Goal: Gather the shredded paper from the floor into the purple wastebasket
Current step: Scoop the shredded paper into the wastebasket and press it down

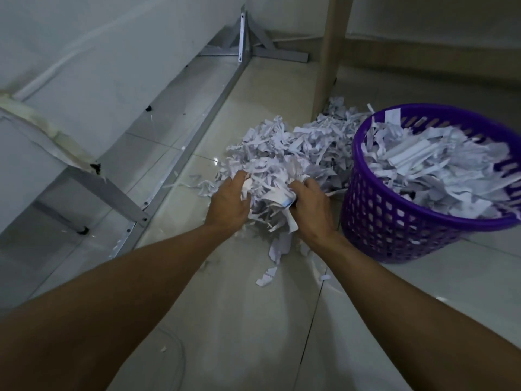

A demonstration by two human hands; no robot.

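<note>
- The left hand [229, 203] and the right hand [308, 206] squeeze a clump of shredded paper [270, 193] between them, one hand on each side. The fingers are curled into the paper, so both hands are holding it.
- The clump is at the near edge of the big pile [298, 145] on the floor [248, 320]. I cannot tell if it is lifted off the floor yet.
- Some strips hang down under the hands and look ready to fall.
- To do this well, I think the hands should press in tight and scoop from below so the loose strips come too.
- The purple wastebasket [394, 227] stands just to the right of the pile. It already looks quite full of paper.
- The clump should go over the rim and into the middle, then get pushed down a bit, or paper may spill out.
- A few small bits [266, 276] lie on the floor near the arms. They can be picked up last.
</note>
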